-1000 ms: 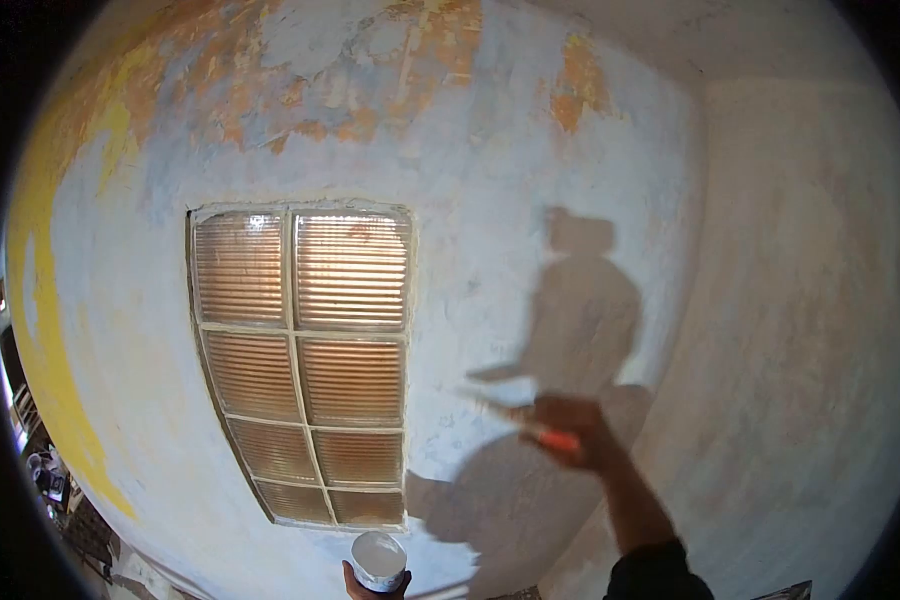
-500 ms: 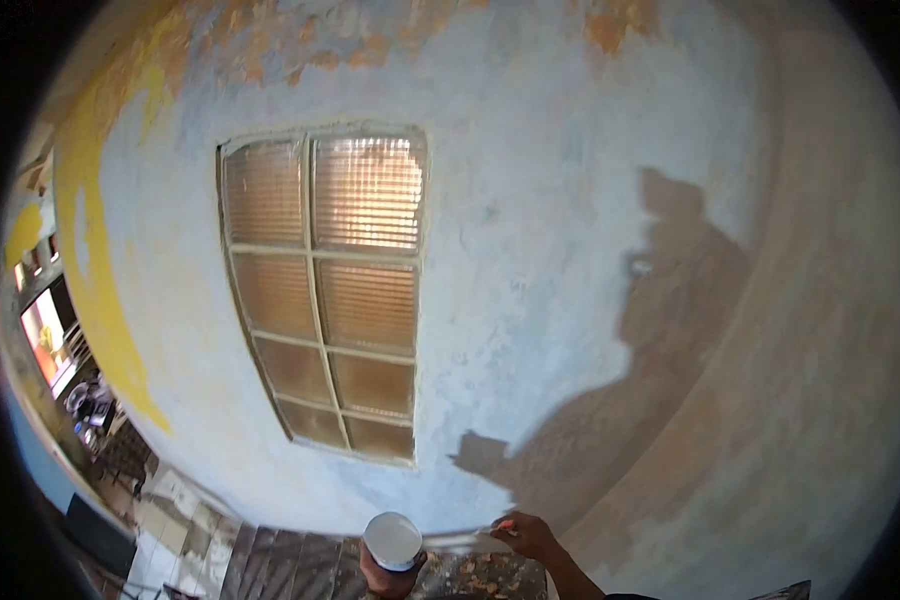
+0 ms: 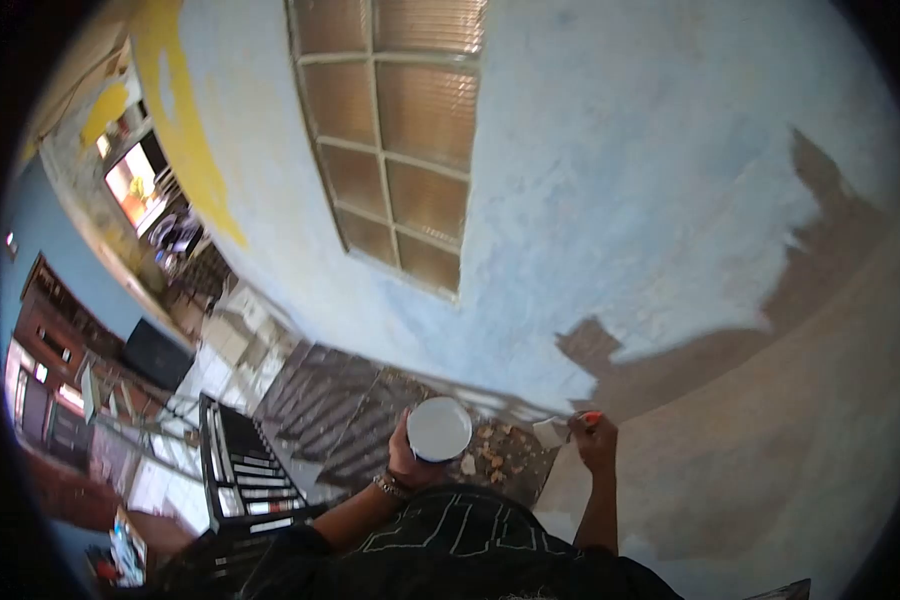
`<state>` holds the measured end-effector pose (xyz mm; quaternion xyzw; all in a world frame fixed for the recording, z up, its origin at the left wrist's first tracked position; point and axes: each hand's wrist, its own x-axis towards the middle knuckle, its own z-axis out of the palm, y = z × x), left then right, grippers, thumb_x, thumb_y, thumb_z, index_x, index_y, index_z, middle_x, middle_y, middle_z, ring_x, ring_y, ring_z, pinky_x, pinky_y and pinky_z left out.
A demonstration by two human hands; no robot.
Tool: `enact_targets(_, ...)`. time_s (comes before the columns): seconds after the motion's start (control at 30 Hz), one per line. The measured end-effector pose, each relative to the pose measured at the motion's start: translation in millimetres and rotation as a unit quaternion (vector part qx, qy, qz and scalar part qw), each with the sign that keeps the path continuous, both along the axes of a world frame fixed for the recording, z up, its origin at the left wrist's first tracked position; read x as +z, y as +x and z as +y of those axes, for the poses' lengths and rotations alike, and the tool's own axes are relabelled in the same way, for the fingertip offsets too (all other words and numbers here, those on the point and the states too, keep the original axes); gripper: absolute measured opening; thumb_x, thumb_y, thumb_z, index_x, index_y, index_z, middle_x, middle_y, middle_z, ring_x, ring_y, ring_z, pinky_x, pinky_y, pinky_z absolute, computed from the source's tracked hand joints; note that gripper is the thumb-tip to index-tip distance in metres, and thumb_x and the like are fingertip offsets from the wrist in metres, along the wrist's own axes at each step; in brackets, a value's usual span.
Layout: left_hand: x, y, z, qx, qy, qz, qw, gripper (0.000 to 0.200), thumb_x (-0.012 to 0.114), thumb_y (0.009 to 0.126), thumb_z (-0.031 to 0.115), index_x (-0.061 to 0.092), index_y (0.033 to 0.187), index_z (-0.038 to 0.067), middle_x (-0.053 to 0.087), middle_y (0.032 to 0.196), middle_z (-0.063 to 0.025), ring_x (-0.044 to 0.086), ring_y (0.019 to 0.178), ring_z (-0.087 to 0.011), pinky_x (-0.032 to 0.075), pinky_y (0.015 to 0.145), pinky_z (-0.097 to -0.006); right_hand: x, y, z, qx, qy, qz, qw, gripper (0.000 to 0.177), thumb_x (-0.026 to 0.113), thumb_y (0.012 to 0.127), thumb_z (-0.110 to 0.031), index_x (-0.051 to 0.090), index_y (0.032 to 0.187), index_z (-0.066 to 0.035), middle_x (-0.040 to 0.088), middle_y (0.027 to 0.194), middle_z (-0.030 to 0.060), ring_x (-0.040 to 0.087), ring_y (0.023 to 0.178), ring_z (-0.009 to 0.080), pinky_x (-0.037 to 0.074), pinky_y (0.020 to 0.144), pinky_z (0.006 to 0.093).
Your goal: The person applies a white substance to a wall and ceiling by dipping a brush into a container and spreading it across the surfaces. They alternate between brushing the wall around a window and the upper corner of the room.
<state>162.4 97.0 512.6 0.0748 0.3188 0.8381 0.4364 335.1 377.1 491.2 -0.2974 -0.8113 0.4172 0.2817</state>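
Observation:
My left hand (image 3: 400,460) wraps around a round tub (image 3: 439,429) with a white top surface, held upright in front of my chest. To its right, my right hand (image 3: 595,440) is closed on a flat tool (image 3: 550,432) with an orange-red handle end and a pale, broad tip pointing left toward the tub. The tool's tip and the tub are apart. Behind both hands rises the patchy white and pale-blue wall (image 3: 610,200), on which my shadow falls at the right.
A paned window (image 3: 380,150) is set in the wall. Below lie dark floor tiles (image 3: 340,400) and scattered flakes (image 3: 495,450). A black slatted metal piece (image 3: 255,460) stands at my left. Boxes (image 3: 230,335) and a cluttered room are farther left.
The view has tilted down and turned left, so both arms and my shirt now show. The tub and the flat tool sit higher in view, still held.

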Motion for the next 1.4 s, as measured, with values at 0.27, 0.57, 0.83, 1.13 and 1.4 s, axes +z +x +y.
enact_targets(0.27,-17.7,30.2,9.8,0.001,-0.027,-0.225,0.974,0.065,0.040,0.093,0.059,0.051,0.134,0.009,0.059,0.128,-0.0120,0.058,0.115,-0.0330,0.050,0.091,-0.0516,3.7,-11.5,49.3,-0.054,-0.146,0.141,0.978,0.014,0.067,0.088,-0.017,0.064,0.091,-0.003,0.062,0.078,0.0017,0.056,0.070,0.0111,0.046,0.062,0.0276)
enact_targets(0.57,-32.8,5.4,13.1,-0.064,-0.014,-0.244,0.968,0.066,0.040,0.095,0.058,0.052,0.133,0.006,0.058,0.130,-0.0120,0.055,0.120,-0.0300,0.040,0.103,-0.0467,57.6,-13.5,7.7,-0.028,-0.423,0.331,0.843,0.019,0.062,0.089,-0.016,0.059,0.100,-0.001,0.061,0.086,0.0068,0.062,0.073,0.0176,0.059,0.072,0.0366)
enact_targets(0.83,-35.8,-10.3,5.5,-0.092,-0.019,-0.226,0.970,0.068,0.039,0.094,0.058,0.047,0.137,0.007,0.056,0.131,-0.0134,0.053,0.121,-0.0317,0.042,0.102,-0.0501,59.5,6.9,-29.1,0.009,-0.366,0.342,0.865,0.022,0.068,0.087,-0.012,0.059,0.104,0.000,0.063,0.091,0.0098,0.061,0.073,0.0172,0.057,0.075,0.0376)
enact_targets(1.13,-40.8,-17.5,-0.7,-0.078,-0.041,-0.201,0.976,0.067,0.039,0.094,0.058,0.050,0.133,0.005,0.057,0.129,-0.0139,0.055,0.120,-0.0322,0.043,0.102,-0.0487,57.0,7.2,-27.1,-0.004,-0.111,0.154,0.982,0.021,0.070,0.084,-0.004,0.063,0.103,0.002,0.064,0.099,0.0105,0.063,0.089,0.0213,0.051,0.081,0.0318)
enact_targets(1.4,-29.4,-16.7,-4.6,-0.065,-0.059,-0.189,0.978,0.068,0.042,0.092,0.060,0.052,0.132,0.006,0.059,0.126,-0.0139,0.058,0.115,-0.0311,0.047,0.097,-0.0469,-1.2,-43.2,-17.7,0.051,0.056,0.050,0.996,0.023,0.073,0.078,-0.001,0.067,0.100,0.000,0.067,0.097,0.0146,0.066,0.090,0.0279,0.051,0.078,0.0357)
